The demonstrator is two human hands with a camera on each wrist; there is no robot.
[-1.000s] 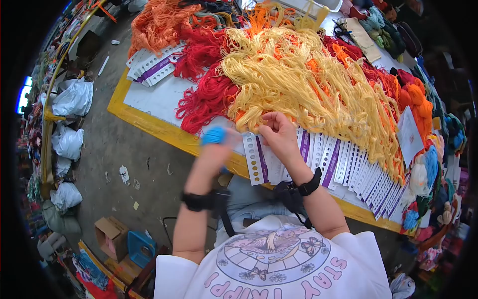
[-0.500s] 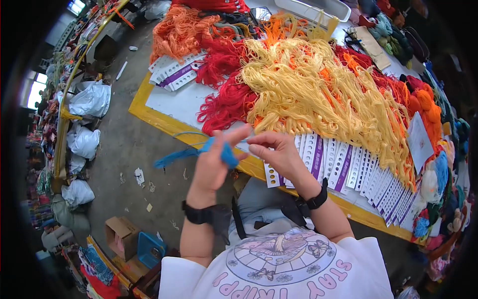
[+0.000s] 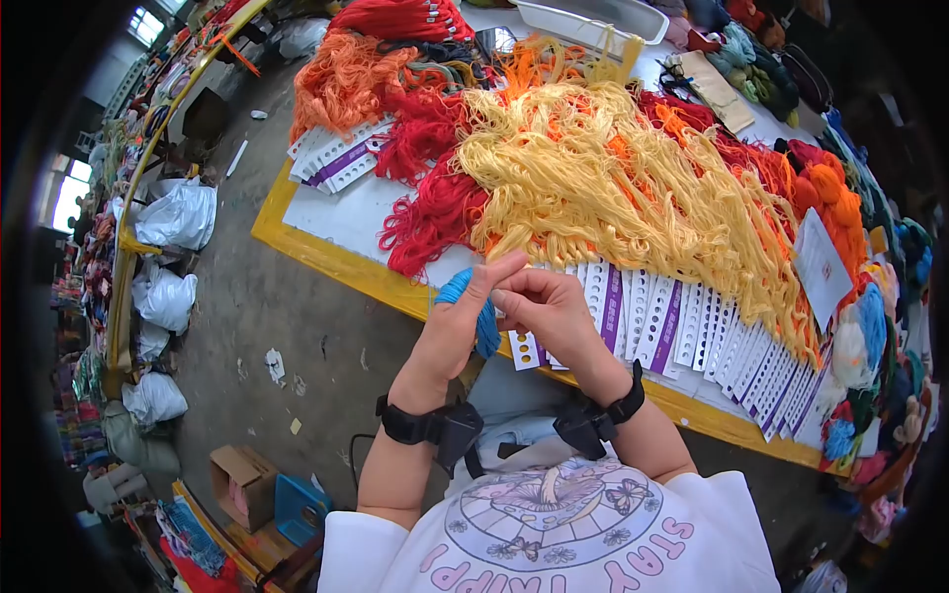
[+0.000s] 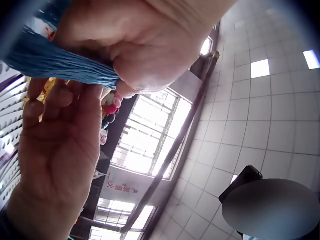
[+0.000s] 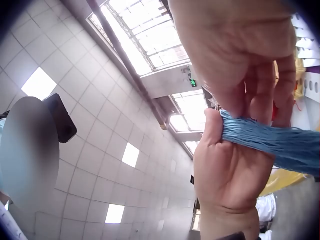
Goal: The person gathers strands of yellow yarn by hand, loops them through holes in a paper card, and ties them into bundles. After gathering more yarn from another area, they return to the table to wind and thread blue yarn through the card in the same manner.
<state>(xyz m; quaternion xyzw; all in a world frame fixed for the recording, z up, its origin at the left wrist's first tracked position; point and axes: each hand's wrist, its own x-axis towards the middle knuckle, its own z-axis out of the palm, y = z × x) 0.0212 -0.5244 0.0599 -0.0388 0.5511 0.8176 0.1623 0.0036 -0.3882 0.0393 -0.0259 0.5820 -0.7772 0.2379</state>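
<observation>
A small skein of blue thread (image 3: 484, 321) hangs between my two hands at the near edge of the table. My left hand (image 3: 457, 321) grips it, thumb pressing the strands (image 4: 55, 62) against the fingers. My right hand (image 3: 546, 308) meets it from the right, its curled fingertips pinching the same skein (image 5: 270, 140). Just under and beyond the hands lies a row of white punched cards with purple stripes (image 3: 672, 326). The wrist views show the hands from below against the ceiling.
A big heap of yellow thread (image 3: 613, 188) covers the table's middle, with red thread (image 3: 435, 208) and orange thread (image 3: 341, 74) to its left. The table has a yellow edge (image 3: 326, 262). White bags (image 3: 178, 212) and a cardboard box (image 3: 242, 474) sit on the floor at left.
My left hand came in from the left with the blue thread and met my right hand. The loose blue tail that trailed left is now gathered into the skein.
</observation>
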